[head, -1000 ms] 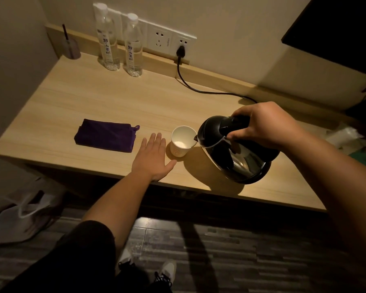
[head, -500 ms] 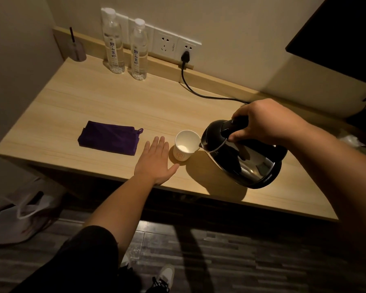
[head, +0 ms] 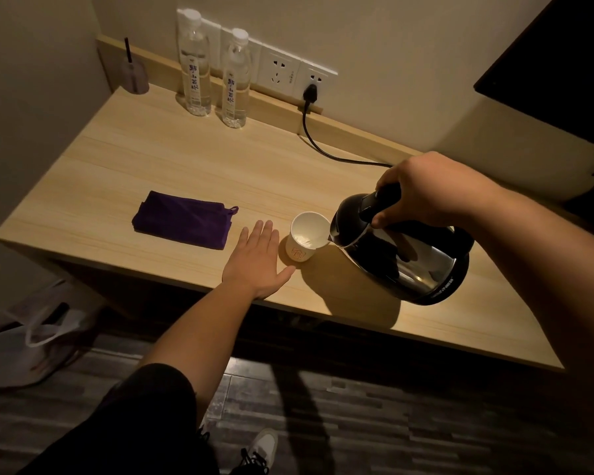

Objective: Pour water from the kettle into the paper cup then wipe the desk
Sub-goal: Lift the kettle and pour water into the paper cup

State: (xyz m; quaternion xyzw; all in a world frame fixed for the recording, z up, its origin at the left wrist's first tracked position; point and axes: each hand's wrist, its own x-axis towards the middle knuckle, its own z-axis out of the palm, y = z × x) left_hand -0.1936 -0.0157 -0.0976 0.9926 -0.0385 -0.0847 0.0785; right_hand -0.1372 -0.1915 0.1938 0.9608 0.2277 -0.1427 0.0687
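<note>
My right hand [head: 429,190] grips the black handle of a steel and black kettle [head: 405,255], which is tilted left above the wooden desk [head: 186,166] with its spout over the rim of a white paper cup [head: 304,240]. The cup stands upright near the desk's front edge and holds some water. Just left of the cup, apart from it, my left hand [head: 258,262] lies flat on the desk with its fingers spread. A folded purple cloth [head: 182,219] lies further left.
Two clear water bottles [head: 194,63] [head: 235,78] stand at the back by the wall sockets [head: 295,75]. A black power cord [head: 323,145] runs from a plug toward the right. A small holder [head: 134,75] sits in the back left corner. A plastic bag [head: 31,334] lies on the floor at left.
The kettle stays tilted at the cup with the spout over its rim. My left hand has not moved on the desk. The view has shifted slightly.
</note>
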